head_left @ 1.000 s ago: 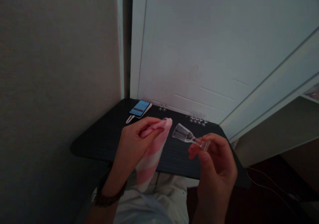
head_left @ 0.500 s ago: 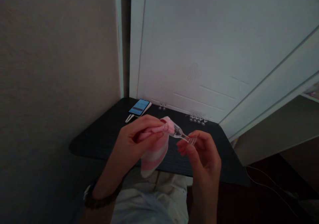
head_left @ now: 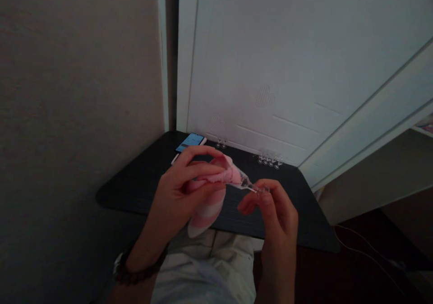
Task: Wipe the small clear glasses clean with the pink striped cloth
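A pink and white striped cloth (head_left: pixel 209 208) hangs from my left hand (head_left: pixel 182 184), whose fingers and thumb are closed on its bunched upper part. A clear glass-like piece (head_left: pixel 246 182) with a narrow stem and a flared foot has its wide end against or inside the pink cloth; which of the two is hard to tell. My right hand (head_left: pixel 275 209) pinches the foot of this clear piece between thumb and fingers. Both hands are raised over the near part of the dark table.
On the dark table (head_left: pixel 131 182), a phone (head_left: pixel 190 142) with a lit screen rests at the back left. Two small clear pieces (head_left: pixel 221 144) and a group of several more (head_left: pixel 269 160) stand along the white door (head_left: pixel 270 60). A wall is at the left.
My left fingers have shifted on the cloth, and more pink fabric covers the wide end of the clear piece. The right thumb has moved slightly over the foot.
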`<action>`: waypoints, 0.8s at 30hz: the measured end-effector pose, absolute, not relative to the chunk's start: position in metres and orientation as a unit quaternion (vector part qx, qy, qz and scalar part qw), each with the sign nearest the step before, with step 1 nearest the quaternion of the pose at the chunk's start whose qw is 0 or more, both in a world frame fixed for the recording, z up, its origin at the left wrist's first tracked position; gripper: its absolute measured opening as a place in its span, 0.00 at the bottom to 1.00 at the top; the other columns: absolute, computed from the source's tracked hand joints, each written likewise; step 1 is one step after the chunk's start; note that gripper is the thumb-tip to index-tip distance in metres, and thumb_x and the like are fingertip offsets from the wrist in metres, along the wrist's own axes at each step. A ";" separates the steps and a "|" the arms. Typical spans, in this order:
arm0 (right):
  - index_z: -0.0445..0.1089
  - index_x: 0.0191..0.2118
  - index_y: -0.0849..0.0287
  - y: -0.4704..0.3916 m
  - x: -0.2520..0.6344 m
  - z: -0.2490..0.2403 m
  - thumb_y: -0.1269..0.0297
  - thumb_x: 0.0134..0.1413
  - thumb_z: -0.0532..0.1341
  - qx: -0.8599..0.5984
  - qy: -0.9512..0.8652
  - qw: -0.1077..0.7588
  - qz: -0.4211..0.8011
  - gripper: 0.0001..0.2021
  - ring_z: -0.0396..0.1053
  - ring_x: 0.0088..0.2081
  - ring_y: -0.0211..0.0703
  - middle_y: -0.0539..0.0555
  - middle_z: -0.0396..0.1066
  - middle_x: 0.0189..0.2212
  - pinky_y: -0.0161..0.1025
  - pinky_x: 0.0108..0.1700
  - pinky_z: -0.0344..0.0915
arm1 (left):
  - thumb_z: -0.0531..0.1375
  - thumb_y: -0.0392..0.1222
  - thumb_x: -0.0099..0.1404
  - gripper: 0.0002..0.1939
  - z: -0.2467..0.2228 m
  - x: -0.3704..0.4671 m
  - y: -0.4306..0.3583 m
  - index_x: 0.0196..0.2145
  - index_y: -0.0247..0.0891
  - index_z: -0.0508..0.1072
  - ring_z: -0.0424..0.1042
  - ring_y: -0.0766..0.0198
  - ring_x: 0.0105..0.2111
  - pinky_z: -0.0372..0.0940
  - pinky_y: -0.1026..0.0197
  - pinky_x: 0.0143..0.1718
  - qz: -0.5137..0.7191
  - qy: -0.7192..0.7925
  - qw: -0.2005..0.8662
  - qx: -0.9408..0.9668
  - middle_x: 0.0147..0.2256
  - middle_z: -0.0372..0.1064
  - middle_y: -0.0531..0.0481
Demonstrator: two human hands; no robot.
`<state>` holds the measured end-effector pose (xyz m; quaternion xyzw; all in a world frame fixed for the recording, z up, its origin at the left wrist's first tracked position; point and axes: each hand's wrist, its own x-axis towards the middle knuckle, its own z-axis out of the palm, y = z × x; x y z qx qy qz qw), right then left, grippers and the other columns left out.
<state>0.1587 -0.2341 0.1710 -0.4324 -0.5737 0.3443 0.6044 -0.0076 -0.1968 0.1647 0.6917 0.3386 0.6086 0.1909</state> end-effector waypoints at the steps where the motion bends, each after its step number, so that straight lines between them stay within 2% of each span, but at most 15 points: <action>1: 0.64 0.35 0.59 -0.234 0.158 0.171 0.58 0.59 0.54 -0.436 -0.574 0.600 0.346 0.10 0.65 0.24 0.35 0.49 0.71 0.23 0.34 0.29 0.62 | 0.62 0.33 0.57 0.09 0.165 -0.008 -0.197 0.35 0.44 0.76 0.68 0.61 0.46 0.64 0.61 0.45 0.609 0.341 0.186 0.691 0.49 0.66 0.52; 3: 0.64 0.34 0.59 -0.236 0.158 0.170 0.57 0.59 0.54 -0.440 -0.576 0.596 0.346 0.10 0.65 0.24 0.35 0.49 0.71 0.22 0.34 0.28 0.62 | 0.61 0.32 0.58 0.09 0.165 -0.007 -0.196 0.35 0.44 0.76 0.69 0.61 0.46 0.65 0.61 0.45 0.609 0.333 0.187 0.695 0.50 0.66 0.52; 7: 0.64 0.35 0.58 -0.239 0.160 0.170 0.58 0.58 0.56 -0.436 -0.578 0.605 0.331 0.09 0.65 0.24 0.35 0.47 0.70 0.22 0.33 0.28 0.62 | 0.61 0.33 0.59 0.09 0.163 -0.004 -0.195 0.36 0.45 0.76 0.70 0.63 0.43 0.66 0.62 0.43 0.609 0.309 0.215 0.698 0.44 0.71 0.52; 12: 0.65 0.36 0.57 -0.239 0.159 0.171 0.59 0.58 0.56 -0.433 -0.583 0.601 0.334 0.07 0.65 0.25 0.35 0.46 0.69 0.22 0.33 0.29 0.61 | 0.61 0.34 0.59 0.08 0.163 -0.004 -0.195 0.35 0.44 0.76 0.71 0.61 0.43 0.67 0.60 0.43 0.622 0.302 0.223 0.687 0.40 0.71 0.51; 17: 0.65 0.36 0.57 -0.238 0.157 0.171 0.58 0.58 0.56 -0.430 -0.593 0.589 0.341 0.08 0.65 0.25 0.35 0.47 0.68 0.22 0.34 0.29 0.61 | 0.62 0.33 0.58 0.09 0.166 -0.006 -0.196 0.36 0.44 0.76 0.69 0.63 0.45 0.65 0.62 0.45 0.632 0.311 0.199 0.682 0.44 0.69 0.51; 24: 0.65 0.37 0.57 -0.240 0.162 0.172 0.60 0.60 0.54 -0.431 -0.602 0.590 0.324 0.07 0.66 0.25 0.35 0.47 0.69 0.23 0.33 0.29 0.61 | 0.62 0.34 0.58 0.07 0.162 0.001 -0.196 0.34 0.42 0.76 0.71 0.65 0.37 0.67 0.65 0.36 0.642 0.314 0.213 0.666 0.36 0.72 0.53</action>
